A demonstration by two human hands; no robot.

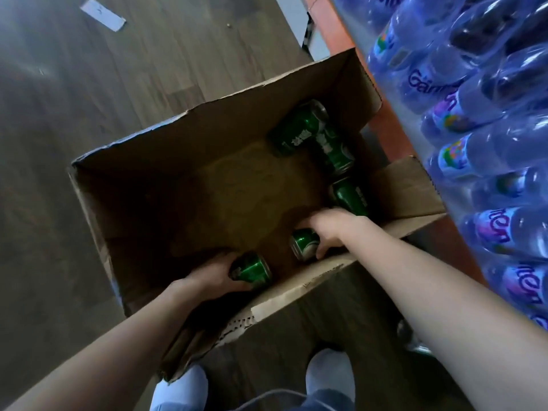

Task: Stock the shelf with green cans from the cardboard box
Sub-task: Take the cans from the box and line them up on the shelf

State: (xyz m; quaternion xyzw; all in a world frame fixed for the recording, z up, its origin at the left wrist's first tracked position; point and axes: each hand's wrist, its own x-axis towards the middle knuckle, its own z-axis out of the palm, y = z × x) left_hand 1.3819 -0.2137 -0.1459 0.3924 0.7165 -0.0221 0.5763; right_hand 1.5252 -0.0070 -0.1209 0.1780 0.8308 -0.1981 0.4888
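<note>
- Head view is looking down into an open cardboard box (207, 120) that is sitting on the wooden floor (74, 129) in the middle of the frame.
- Left hand (213, 275) is reaching into the box at lower centre, its fingers curling round a green can (253, 269) that is lying on its side by the near wall.
- Right hand (326, 229) is gripping a second green can (304, 243) just right of the first, fingers wrapping over it.
- Three more green cans (335, 149) are lying on their sides toward the box's upper right corner and right wall.
- Orange shelf (391, 129) is running along the right of the frame, carrying wrapped packs of water bottles (474, 114).
- Light shoes (178, 390) are showing at the bottom edge.
</note>
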